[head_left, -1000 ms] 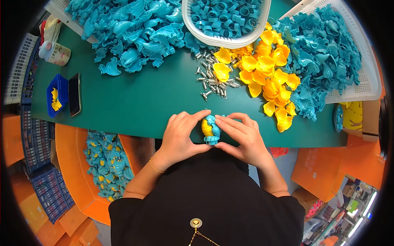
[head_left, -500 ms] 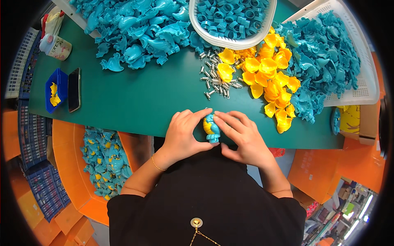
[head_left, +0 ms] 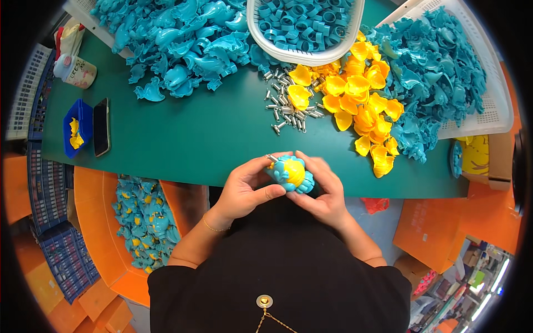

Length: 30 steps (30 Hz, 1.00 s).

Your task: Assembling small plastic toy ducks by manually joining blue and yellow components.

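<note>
holding teal-and-yellow figure (head_left: 293, 174) between left grip (head_left: 243, 188) and right grip (head_left: 327, 194), closed on sides | likely light, stiff, slick | take by teal flanks

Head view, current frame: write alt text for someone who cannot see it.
A person's left hand and right hand hold a turquoise-and-yellow plastic piece at the near edge of a green table. Beyond lie turquoise plastic shells, yellow plastic shells, small metal cylinders and a white basket of turquoise rings.
</note>
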Tool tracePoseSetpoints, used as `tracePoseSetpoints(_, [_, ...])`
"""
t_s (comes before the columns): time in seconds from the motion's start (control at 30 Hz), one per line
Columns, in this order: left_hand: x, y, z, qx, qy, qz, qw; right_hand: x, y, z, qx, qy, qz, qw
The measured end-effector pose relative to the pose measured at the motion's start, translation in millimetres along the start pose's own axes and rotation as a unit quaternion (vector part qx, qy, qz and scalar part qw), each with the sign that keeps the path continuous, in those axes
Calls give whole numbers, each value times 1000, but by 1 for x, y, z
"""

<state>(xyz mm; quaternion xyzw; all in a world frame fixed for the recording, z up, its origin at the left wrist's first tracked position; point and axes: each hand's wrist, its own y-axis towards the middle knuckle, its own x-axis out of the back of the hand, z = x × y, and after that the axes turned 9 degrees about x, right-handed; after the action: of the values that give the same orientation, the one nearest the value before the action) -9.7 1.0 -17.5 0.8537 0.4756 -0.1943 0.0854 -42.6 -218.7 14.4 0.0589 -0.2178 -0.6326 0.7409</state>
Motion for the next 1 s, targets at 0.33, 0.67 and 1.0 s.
tracePoseSetpoints(0.33, [-5,-4,-3,27,-48,-9,998,14,-9,-6,13,-16,78,997])
tracePoseSetpoints(0.67, [-13,3,-8,-42,297,-126,946,15,7,-6,32,-10,64,997])
tracePoseSetpoints(1.0, [-8,1,-4,-150,365,-102,913,-1,5,-19,96,-24,12,995])
